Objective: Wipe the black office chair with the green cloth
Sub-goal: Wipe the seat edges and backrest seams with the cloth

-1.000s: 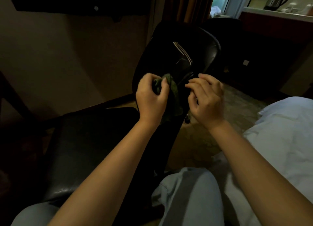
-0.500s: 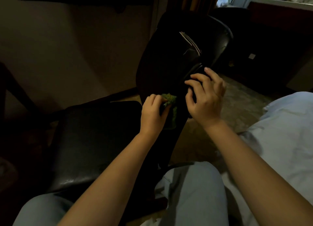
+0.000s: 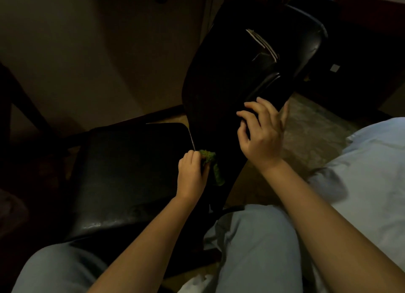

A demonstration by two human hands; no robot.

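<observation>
The black office chair [image 3: 230, 77] lies tipped toward me, its backrest running from the upper right down to my knees. My left hand [image 3: 191, 176] grips the bunched green cloth [image 3: 211, 163] and presses it against the lower left edge of the backrest. My right hand [image 3: 262, 134] holds the chair's right edge higher up, fingers curled over the dark surface. The room is dim, so the chair's lower parts are hard to make out.
A second dark padded seat [image 3: 131, 178] stands to the left, touching the chair. A white bed [image 3: 372, 172] fills the right side. My knees in light trousers [image 3: 252, 249] sit at the bottom. A wall [image 3: 98, 62] is behind, patterned floor [image 3: 311, 134] to the right.
My left hand has slid the green cloth down the backrest's left edge, from beside my right hand to well below it. My right hand stays gripping the chair.
</observation>
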